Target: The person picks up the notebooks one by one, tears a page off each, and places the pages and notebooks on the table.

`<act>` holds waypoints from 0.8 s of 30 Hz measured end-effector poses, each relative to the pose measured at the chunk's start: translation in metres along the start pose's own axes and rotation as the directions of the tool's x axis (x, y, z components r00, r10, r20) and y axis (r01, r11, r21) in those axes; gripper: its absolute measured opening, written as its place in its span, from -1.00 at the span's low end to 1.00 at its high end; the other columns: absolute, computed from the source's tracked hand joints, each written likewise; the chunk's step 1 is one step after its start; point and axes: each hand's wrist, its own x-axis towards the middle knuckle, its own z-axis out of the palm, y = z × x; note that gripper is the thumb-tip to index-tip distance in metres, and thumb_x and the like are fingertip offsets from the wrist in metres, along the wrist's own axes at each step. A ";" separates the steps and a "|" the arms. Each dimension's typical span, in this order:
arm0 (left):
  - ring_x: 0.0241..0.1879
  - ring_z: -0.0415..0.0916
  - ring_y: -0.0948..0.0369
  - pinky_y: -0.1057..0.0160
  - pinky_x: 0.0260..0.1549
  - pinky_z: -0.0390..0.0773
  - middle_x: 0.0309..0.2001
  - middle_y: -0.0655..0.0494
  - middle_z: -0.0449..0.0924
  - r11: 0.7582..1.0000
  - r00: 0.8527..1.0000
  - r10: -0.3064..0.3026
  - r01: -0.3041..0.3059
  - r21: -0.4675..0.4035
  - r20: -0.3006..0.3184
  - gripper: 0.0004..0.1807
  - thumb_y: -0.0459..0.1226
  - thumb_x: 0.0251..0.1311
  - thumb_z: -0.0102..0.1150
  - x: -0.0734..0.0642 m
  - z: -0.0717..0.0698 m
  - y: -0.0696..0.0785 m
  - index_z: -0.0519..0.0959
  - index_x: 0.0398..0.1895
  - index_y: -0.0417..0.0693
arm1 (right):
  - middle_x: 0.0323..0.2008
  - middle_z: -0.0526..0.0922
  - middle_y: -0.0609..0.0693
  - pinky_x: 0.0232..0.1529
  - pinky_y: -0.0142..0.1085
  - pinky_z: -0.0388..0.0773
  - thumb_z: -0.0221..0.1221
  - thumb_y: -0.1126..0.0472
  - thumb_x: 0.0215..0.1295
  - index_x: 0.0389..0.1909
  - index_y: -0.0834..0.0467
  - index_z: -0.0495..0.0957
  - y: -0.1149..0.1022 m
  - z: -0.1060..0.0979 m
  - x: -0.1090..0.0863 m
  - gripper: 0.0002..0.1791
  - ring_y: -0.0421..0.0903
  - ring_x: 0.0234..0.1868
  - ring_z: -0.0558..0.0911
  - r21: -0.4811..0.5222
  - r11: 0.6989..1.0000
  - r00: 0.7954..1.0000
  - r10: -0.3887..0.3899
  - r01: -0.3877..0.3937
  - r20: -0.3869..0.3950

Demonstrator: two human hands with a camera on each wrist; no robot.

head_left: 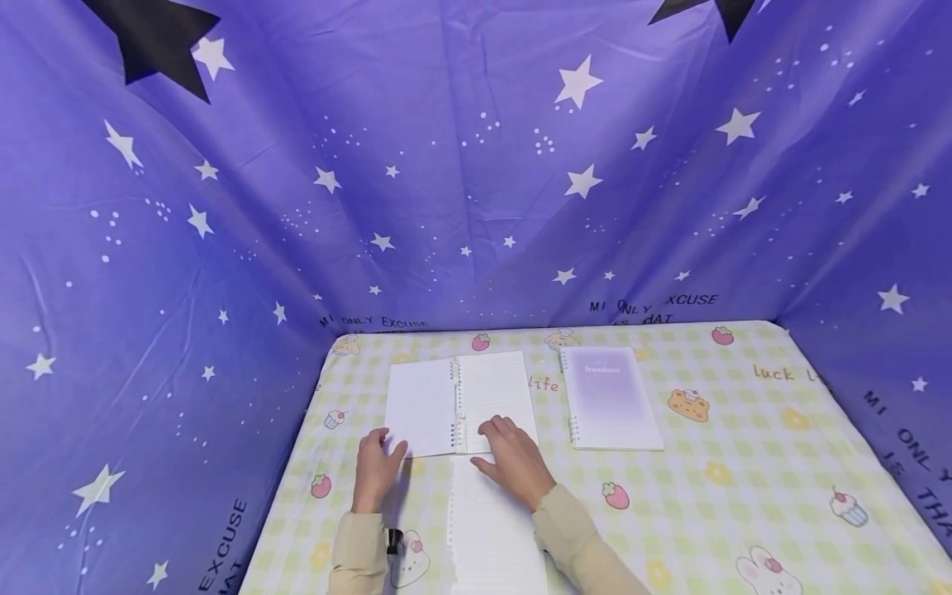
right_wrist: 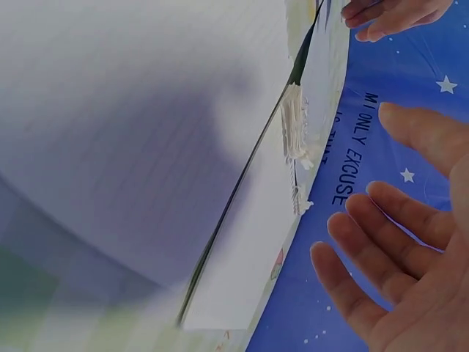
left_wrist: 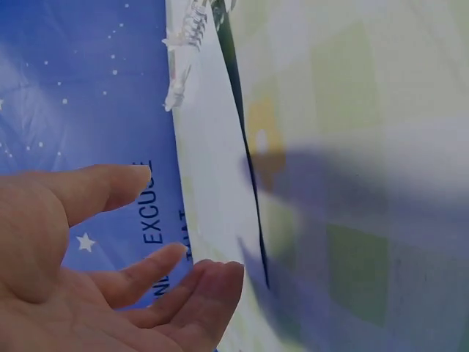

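A ring-bound notebook lies open on the table, with a blank white left side [head_left: 420,405] and lined paper [head_left: 494,380] on the right. White binder rings [left_wrist: 189,33] run down its middle. Below it is a stack of loose lined sheets [head_left: 497,529] with a punched left edge. My left hand [head_left: 378,467] is at the notebook's lower left corner, fingers loosely bent and holding nothing. Over the lower right page hovers or rests my right hand [head_left: 513,461]; contact cannot be told. Its fingers [right_wrist: 381,257] are spread and relaxed, with nothing gripped.
To the right lies a closed notebook [head_left: 610,401] with a purple-white cover reading "freedom". A green-checked cartoon tablecloth [head_left: 714,512] covers the table. Purple star-printed curtains [head_left: 476,207] enclose its back and sides. A small black object [head_left: 394,541] shows beside my left wrist.
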 end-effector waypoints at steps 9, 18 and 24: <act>0.07 0.49 -0.28 -0.17 0.13 0.50 0.03 -0.45 0.51 0.999 0.999 -0.040 0.040 0.007 0.003 -0.47 -0.31 0.24 0.20 0.007 0.004 -0.008 0.40 0.15 -0.58 | -0.14 0.63 -0.02 -0.15 -0.24 0.61 0.46 -0.01 0.06 -0.04 0.19 0.57 -0.009 0.012 0.018 -0.48 -0.07 -0.09 0.59 -0.019 1.000 0.998 -0.007 0.008 0.065; -0.05 0.54 -0.14 -0.09 -0.01 0.58 -0.06 -0.34 0.57 0.998 0.998 -0.062 0.062 -0.028 0.014 -0.51 -0.30 0.26 0.19 0.011 0.001 -0.010 0.43 0.13 -0.54 | 0.03 0.65 0.04 0.08 -0.17 0.61 0.45 0.01 0.09 0.04 0.18 0.57 -0.021 0.028 0.032 -0.46 -0.02 0.12 0.57 -0.018 1.000 0.995 -0.022 0.023 0.100; -0.07 0.55 -0.13 -0.09 0.00 0.58 -0.10 -0.32 0.59 0.997 0.998 -0.064 0.065 -0.042 0.019 -0.54 -0.30 0.26 0.18 0.011 0.001 -0.011 0.46 0.09 -0.53 | 0.16 0.62 0.08 0.25 -0.14 0.50 0.41 0.01 0.14 0.12 0.20 0.57 -0.026 0.039 0.039 -0.43 0.02 0.27 0.51 -0.022 1.000 0.989 -0.009 0.012 0.146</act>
